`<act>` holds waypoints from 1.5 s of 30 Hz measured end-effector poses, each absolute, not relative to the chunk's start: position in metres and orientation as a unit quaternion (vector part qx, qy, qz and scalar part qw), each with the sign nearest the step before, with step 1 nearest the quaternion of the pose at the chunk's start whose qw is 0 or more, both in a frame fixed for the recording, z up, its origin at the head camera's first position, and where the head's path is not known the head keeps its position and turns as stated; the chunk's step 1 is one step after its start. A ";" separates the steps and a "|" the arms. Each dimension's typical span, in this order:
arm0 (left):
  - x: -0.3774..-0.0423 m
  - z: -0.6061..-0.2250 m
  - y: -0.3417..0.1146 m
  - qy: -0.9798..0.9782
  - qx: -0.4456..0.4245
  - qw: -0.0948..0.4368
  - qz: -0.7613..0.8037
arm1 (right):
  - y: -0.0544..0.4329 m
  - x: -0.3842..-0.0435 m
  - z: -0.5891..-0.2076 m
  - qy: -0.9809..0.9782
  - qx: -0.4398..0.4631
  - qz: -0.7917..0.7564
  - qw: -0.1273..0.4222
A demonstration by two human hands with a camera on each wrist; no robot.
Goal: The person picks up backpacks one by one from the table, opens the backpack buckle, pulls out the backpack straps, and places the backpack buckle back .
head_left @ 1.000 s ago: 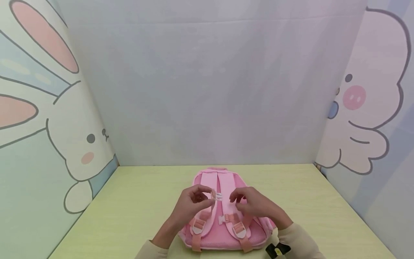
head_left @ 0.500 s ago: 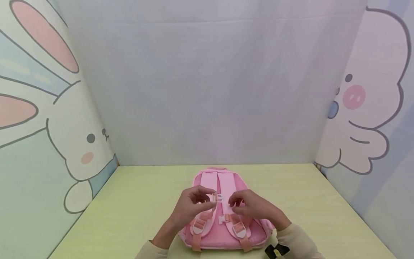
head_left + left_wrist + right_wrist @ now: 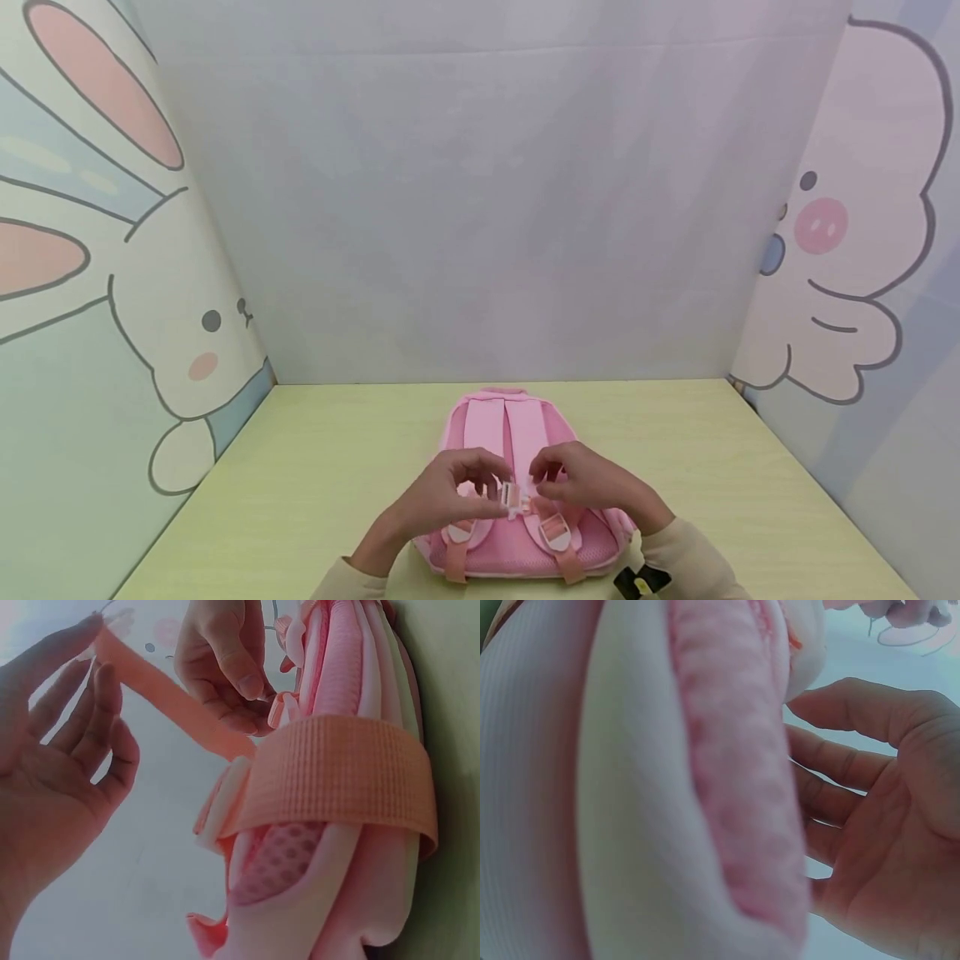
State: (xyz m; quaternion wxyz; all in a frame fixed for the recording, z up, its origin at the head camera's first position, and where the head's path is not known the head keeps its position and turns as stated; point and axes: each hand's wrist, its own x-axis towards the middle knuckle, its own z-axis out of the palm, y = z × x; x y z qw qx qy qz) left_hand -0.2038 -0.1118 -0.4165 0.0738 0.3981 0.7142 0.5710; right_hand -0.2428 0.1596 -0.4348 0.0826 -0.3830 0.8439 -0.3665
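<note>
A pink backpack [image 3: 491, 425] lies with its shoulder straps facing up. My left hand [image 3: 453, 493] pinches a white side-release buckle half [image 3: 511, 497] between thumb and fingertips. In the left wrist view an orange webbing strap [image 3: 169, 697] runs taut from that hand down to the backpack. My right hand [image 3: 581, 477] is just right of the buckle, fingers loosely bent, with nothing visible in its grasp. The right wrist view shows its fingers [image 3: 832, 761] beside the pink padding. The matching buckle half, on the right shoulder strap, is mostly hidden behind the held one.
White strap adjusters [image 3: 556, 533] with orange webbing sit low on the backpack. It lies on a pale yellow-green table [image 3: 330, 467]. Panels printed with a rabbit [image 3: 180, 333] and another cartoon animal [image 3: 855, 250] stand at either side, with a plain cloth behind.
My left hand has brought its buckle half down and slightly right, over the spot where the matching half lay in view. My right hand has shifted only slightly.
</note>
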 end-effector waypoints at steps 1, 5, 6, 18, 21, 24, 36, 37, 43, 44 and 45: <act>-0.204 -0.417 -0.112 0.718 0.407 0.091 0.557 | 0.160 -0.243 -0.435 0.843 -0.385 -0.366 0.081; -0.202 -0.421 -0.111 0.731 0.434 0.160 0.502 | 0.159 -0.243 -0.436 0.840 -0.390 -0.367 0.082; -0.202 -0.422 -0.111 0.732 0.439 0.178 0.490 | 0.159 -0.243 -0.436 0.840 -0.390 -0.368 0.084; -0.191 -0.420 -0.102 0.761 0.512 0.252 0.309 | 0.157 -0.241 -0.432 0.843 -0.380 -0.369 0.093; -0.190 -0.420 -0.099 0.785 0.524 0.198 0.266 | 0.157 -0.241 -0.432 0.844 -0.383 -0.365 0.088; -0.188 -0.420 -0.098 0.798 0.512 0.170 0.271 | 0.157 -0.242 -0.432 0.845 -0.383 -0.363 0.087; -0.186 -0.422 -0.090 0.868 0.458 0.071 0.181 | 0.158 -0.241 -0.432 0.849 -0.373 -0.361 0.094; -0.186 -0.422 -0.090 0.870 0.457 0.072 0.172 | 0.157 -0.241 -0.432 0.849 -0.373 -0.361 0.096; -0.188 -0.424 -0.095 0.850 0.465 0.108 0.225 | 0.157 -0.242 -0.434 0.849 -0.376 -0.360 0.095; -0.189 -0.424 -0.096 0.843 0.462 0.117 0.249 | 0.158 -0.242 -0.434 0.849 -0.377 -0.359 0.093; -0.190 -0.424 -0.097 0.838 0.459 0.120 0.270 | 0.158 -0.242 -0.435 0.848 -0.380 -0.358 0.091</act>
